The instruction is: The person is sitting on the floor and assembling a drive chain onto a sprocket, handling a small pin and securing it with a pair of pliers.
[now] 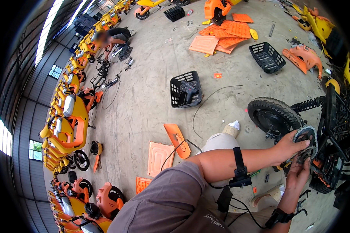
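Note:
My left hand (289, 148) reaches across to a toothed chainring (308, 136) at the right, its thumb lying over the ring's face and its fingers closed on the near edge. Just below, my right hand (298, 175) has its fingertips curled against the ring's lower part. The chainring sits against a black bike frame (330, 122); whether it is fixed there I cannot tell. Beside it are a black wheel (274, 114) with a knobby tyre and a coil-spring shock absorber (307, 105).
A black basket (186, 101) holds a cordless drill (189, 90); another black basket (266, 57) stands farther off. Orange panels (231, 33) lie piled on the floor, and a thin cable (206, 99) curves across it. Yellow scooters (72, 124) line the left, where another person (114, 37) crouches.

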A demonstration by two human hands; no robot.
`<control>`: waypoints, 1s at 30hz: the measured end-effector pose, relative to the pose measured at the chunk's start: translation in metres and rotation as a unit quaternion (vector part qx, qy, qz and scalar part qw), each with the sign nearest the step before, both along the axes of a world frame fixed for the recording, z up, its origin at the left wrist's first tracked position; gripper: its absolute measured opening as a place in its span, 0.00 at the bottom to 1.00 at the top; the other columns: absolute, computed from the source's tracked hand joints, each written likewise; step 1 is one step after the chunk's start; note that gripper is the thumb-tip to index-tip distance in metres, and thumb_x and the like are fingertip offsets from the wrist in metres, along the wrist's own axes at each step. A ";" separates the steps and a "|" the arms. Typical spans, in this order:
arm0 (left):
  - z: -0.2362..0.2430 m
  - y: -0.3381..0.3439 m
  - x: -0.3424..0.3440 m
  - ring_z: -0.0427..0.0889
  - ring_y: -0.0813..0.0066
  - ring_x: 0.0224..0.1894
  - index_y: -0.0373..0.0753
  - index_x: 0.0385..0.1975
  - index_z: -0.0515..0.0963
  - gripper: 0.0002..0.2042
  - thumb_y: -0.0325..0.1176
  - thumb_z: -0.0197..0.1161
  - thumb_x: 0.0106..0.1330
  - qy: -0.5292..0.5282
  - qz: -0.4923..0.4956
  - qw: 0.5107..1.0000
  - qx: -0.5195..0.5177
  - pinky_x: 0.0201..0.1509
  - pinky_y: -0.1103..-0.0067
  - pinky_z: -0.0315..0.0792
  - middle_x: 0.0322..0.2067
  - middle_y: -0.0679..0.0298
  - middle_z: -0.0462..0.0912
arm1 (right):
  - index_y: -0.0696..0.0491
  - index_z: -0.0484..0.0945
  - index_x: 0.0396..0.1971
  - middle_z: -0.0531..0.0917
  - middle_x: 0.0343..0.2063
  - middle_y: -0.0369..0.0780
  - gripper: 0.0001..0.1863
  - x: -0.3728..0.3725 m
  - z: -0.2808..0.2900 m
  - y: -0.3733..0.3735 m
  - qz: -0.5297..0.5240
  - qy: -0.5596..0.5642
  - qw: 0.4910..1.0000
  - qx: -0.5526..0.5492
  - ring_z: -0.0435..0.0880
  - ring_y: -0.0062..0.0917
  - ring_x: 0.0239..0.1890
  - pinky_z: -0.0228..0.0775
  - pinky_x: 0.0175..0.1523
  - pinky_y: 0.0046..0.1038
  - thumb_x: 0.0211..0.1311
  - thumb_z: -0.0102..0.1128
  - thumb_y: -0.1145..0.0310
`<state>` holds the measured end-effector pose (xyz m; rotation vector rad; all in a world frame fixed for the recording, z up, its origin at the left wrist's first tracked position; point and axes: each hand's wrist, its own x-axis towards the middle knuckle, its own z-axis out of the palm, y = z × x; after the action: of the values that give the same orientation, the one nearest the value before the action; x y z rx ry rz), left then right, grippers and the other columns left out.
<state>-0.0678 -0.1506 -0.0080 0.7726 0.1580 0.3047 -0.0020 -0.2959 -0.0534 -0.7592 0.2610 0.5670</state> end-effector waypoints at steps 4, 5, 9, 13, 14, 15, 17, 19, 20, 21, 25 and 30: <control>0.001 0.000 0.000 0.72 0.80 0.50 0.36 0.53 0.71 0.18 0.36 0.62 0.66 -0.012 0.006 1.000 0.010 0.58 0.79 0.66 0.47 0.67 0.76 | 0.59 0.68 0.54 0.76 0.52 0.42 0.18 0.003 -0.004 -0.004 0.006 -0.007 1.000 -0.009 0.77 0.27 0.54 0.72 0.60 0.30 0.68 0.53 0.69; 0.002 0.001 0.000 0.72 0.80 0.50 0.36 0.53 0.71 0.18 0.36 0.62 0.66 -0.011 0.006 1.000 0.009 0.58 0.79 0.66 0.47 0.67 0.76 | 0.59 0.67 0.55 0.76 0.53 0.42 0.18 0.004 -0.006 -0.005 0.014 -0.014 1.000 -0.004 0.77 0.27 0.54 0.72 0.60 0.30 0.68 0.53 0.69; 0.003 0.002 0.000 0.72 0.81 0.49 0.36 0.52 0.72 0.18 0.36 0.62 0.66 -0.006 0.006 1.000 0.016 0.57 0.79 0.66 0.47 0.67 0.76 | 0.60 0.67 0.55 0.76 0.53 0.43 0.18 0.005 -0.007 -0.006 0.011 -0.004 1.000 -0.006 0.76 0.27 0.54 0.72 0.60 0.30 0.68 0.52 0.69; 0.003 0.001 0.000 0.71 0.81 0.48 0.36 0.51 0.72 0.17 0.36 0.62 0.66 -0.009 -0.007 1.000 -0.006 0.56 0.79 0.66 0.46 0.68 0.77 | 0.60 0.66 0.56 0.75 0.54 0.43 0.18 0.004 -0.007 -0.010 0.007 -0.002 1.000 -0.003 0.76 0.29 0.55 0.71 0.61 0.31 0.68 0.51 0.71; 0.003 0.001 0.001 0.71 0.81 0.48 0.36 0.51 0.72 0.17 0.36 0.62 0.66 -0.007 -0.007 1.000 -0.007 0.56 0.79 0.66 0.46 0.68 0.77 | 0.60 0.66 0.56 0.75 0.55 0.43 0.18 0.004 -0.006 -0.010 0.005 -0.008 1.000 0.003 0.75 0.29 0.56 0.71 0.61 0.31 0.69 0.51 0.71; 0.003 0.002 0.001 0.71 0.81 0.48 0.36 0.51 0.72 0.17 0.36 0.62 0.66 -0.011 -0.005 1.000 -0.004 0.56 0.79 0.66 0.45 0.68 0.77 | 0.60 0.66 0.56 0.75 0.55 0.43 0.18 0.004 -0.007 -0.010 0.005 -0.006 1.000 0.002 0.75 0.29 0.56 0.71 0.61 0.31 0.69 0.51 0.71; 0.003 0.001 0.001 0.71 0.81 0.48 0.36 0.52 0.72 0.17 0.36 0.62 0.66 -0.014 -0.003 1.000 -0.002 0.56 0.79 0.66 0.45 0.68 0.77 | 0.61 0.66 0.56 0.75 0.55 0.44 0.18 0.005 -0.009 -0.014 0.026 -0.006 0.999 0.017 0.75 0.29 0.56 0.70 0.62 0.31 0.68 0.51 0.72; 0.003 0.001 0.002 0.71 0.82 0.48 0.36 0.52 0.72 0.18 0.36 0.62 0.66 -0.017 -0.006 1.000 -0.004 0.56 0.79 0.66 0.46 0.68 0.77 | 0.61 0.67 0.55 0.76 0.54 0.44 0.18 0.006 -0.010 -0.015 0.025 -0.006 0.999 0.021 0.76 0.31 0.55 0.72 0.61 0.31 0.68 0.52 0.72; 0.002 0.001 0.002 0.71 0.82 0.48 0.36 0.52 0.72 0.18 0.36 0.62 0.66 -0.016 -0.005 1.000 -0.005 0.56 0.79 0.66 0.46 0.68 0.77 | 0.61 0.68 0.54 0.77 0.53 0.45 0.18 0.007 -0.010 -0.015 0.023 -0.006 0.999 0.026 0.77 0.32 0.55 0.73 0.60 0.30 0.68 0.53 0.72; 0.001 0.001 0.002 0.71 0.82 0.49 0.36 0.52 0.71 0.18 0.36 0.62 0.66 -0.011 -0.008 1.000 -0.002 0.56 0.79 0.66 0.46 0.68 0.77 | 0.61 0.68 0.54 0.77 0.53 0.45 0.18 0.006 -0.008 -0.015 0.023 -0.006 0.999 0.025 0.77 0.32 0.55 0.73 0.60 0.30 0.68 0.53 0.72; 0.003 0.002 0.002 0.71 0.82 0.49 0.36 0.53 0.71 0.19 0.36 0.62 0.66 0.010 -0.019 1.000 -0.007 0.57 0.78 0.67 0.46 0.68 0.77 | 0.62 0.67 0.55 0.76 0.52 0.45 0.18 0.003 -0.004 -0.011 0.006 0.007 1.000 0.016 0.77 0.33 0.55 0.73 0.60 0.31 0.68 0.53 0.72; 0.001 0.002 0.002 0.72 0.82 0.49 0.37 0.54 0.70 0.19 0.36 0.62 0.66 0.015 -0.012 1.000 0.003 0.56 0.78 0.67 0.46 0.68 0.77 | 0.62 0.66 0.55 0.76 0.53 0.45 0.19 0.004 -0.005 -0.012 0.006 0.003 1.000 0.013 0.77 0.32 0.55 0.72 0.61 0.31 0.68 0.53 0.73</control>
<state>-0.0654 -0.1485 -0.0065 0.7854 0.1759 0.2714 0.0020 -0.3080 -0.0581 -0.7353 0.2539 0.5825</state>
